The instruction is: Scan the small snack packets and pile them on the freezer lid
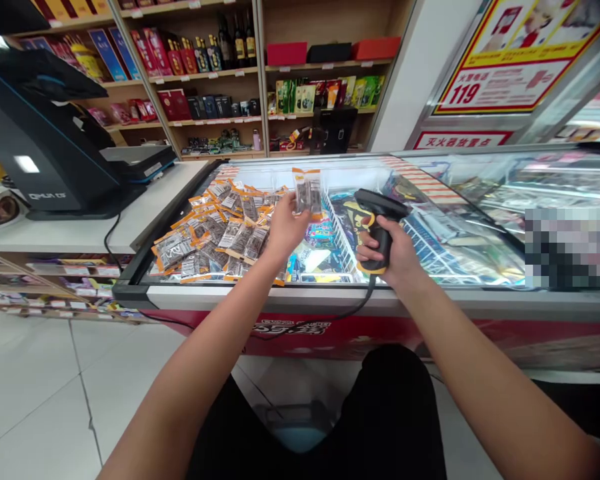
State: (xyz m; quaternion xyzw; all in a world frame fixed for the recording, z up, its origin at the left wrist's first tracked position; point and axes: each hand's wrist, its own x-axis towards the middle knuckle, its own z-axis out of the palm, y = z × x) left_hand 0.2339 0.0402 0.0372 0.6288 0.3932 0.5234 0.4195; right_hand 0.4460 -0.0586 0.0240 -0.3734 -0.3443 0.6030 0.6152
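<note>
My left hand (291, 223) pinches a small clear snack packet (308, 192) with orange ends and dark contents, holding it up above the freezer's glass top. My right hand (387, 250) is wrapped round the grip of a black and yellow barcode scanner (381, 207), its head pointing left toward the packet. A cable runs down from the scanner's handle over the freezer front. To the left of my left hand, a loose pile of similar packets (215, 233) lies on the glass.
The chest freezer (300, 293) with wire baskets spans the front. A counter (95, 200) with a point-of-sale terminal (45, 140) stands at left. Shelves (210, 70) of bottles and boxes rise behind. A wall sign (505, 93) hangs at upper right.
</note>
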